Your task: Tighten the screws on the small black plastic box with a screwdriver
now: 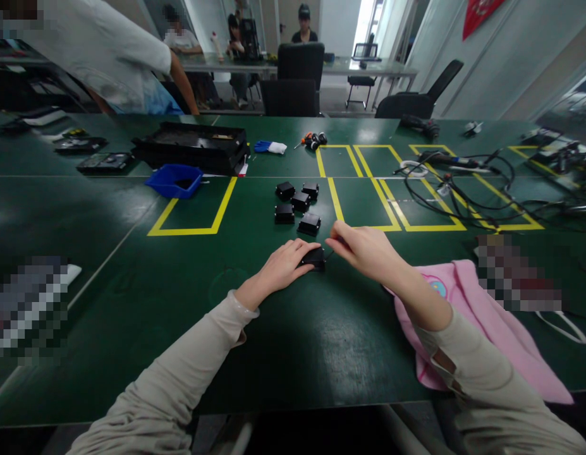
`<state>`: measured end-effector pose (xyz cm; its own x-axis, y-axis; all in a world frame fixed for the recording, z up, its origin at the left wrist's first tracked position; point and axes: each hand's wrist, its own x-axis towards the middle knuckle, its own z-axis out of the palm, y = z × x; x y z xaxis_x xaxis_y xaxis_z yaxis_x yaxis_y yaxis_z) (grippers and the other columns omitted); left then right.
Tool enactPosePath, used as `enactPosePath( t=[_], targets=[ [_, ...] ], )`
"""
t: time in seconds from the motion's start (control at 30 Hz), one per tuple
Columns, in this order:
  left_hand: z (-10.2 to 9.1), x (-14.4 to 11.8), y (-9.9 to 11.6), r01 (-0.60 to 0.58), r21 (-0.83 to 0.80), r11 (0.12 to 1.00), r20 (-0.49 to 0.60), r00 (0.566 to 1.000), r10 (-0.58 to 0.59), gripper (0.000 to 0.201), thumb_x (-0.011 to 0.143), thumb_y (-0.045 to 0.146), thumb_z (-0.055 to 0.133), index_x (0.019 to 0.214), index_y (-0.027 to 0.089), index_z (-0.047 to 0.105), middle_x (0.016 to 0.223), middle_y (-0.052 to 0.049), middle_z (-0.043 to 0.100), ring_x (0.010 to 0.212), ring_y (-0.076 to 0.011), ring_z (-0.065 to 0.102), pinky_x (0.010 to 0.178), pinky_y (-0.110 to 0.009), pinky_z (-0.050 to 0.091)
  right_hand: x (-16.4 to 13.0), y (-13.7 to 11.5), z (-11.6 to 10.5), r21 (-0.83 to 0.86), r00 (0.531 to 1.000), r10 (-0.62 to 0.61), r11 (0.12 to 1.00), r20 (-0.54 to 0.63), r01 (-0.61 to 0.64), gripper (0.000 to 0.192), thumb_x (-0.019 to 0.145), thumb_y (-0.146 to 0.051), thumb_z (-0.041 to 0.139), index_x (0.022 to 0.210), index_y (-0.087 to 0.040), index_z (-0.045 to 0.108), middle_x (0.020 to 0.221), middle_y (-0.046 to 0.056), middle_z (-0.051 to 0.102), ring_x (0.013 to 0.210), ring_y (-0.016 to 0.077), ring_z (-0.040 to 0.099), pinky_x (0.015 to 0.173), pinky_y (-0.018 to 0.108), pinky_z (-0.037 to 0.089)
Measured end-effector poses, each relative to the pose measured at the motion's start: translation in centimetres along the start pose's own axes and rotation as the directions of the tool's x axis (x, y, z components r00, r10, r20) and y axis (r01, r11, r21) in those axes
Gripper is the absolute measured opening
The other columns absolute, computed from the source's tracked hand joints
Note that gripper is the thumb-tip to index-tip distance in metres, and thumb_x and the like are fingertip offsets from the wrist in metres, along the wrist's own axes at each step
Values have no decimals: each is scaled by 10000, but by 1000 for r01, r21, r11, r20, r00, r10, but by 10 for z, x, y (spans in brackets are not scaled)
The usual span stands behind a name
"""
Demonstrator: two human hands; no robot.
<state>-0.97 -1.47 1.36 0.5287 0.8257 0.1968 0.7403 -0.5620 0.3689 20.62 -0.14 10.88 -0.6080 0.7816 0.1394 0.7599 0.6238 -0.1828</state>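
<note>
My left hand point(289, 262) grips a small black box point(314, 258) from its left side, fingers over the top and thumb at the near edge. The box rests on the green table. Just right of it, my right hand point(363, 249) is closed in a pinch on a thin dark tool point(329, 255), whose tip points at the box's right side. Most of that tool is hidden in my fingers, so its exact kind does not show. Several similar black boxes point(300, 201) stand in a loose group just beyond my hands.
A blue bin point(175, 181) sits before a large black tray point(193, 145) at the far left. Gloves point(270, 147) and tools point(313, 140) lie farther back. Cables point(456, 183) spread at the right. A pink cloth point(463, 328) lies under my right forearm. A person point(107, 57) stands across the table.
</note>
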Motion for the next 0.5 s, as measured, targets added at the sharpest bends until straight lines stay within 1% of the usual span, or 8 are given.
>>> enactPosePath(
  t=[0.2,0.37,0.5],
  targets=[
    [1,0,0,-6,2,1000,-7,1000,6,470,937,359,534,1375,274,385,1188,-62,530,1040,-221,530,900,-357,449,0,0,1,52,1000,-17,999,-11,17,228,944,-328,363,1076,-197,496,742,15,644,625,152,553,573,261,276],
    [1,0,0,-2,1,1000,-8,1000,2,453,936,371,533,1358,275,399,1185,-62,534,1048,-226,529,904,-364,451,1,2,2,33,1000,-10,999,0,10,285,963,-415,334,1018,-204,519,736,26,642,628,161,557,567,263,264],
    [0,0,0,1,2,1000,3,1000,-1,458,939,370,528,1366,277,392,1193,-63,528,1049,-227,527,896,-359,454,1,3,2,48,1000,-2,999,-4,2,228,951,-348,357,1035,-201,508,704,11,624,605,154,542,566,260,262]
  ],
)
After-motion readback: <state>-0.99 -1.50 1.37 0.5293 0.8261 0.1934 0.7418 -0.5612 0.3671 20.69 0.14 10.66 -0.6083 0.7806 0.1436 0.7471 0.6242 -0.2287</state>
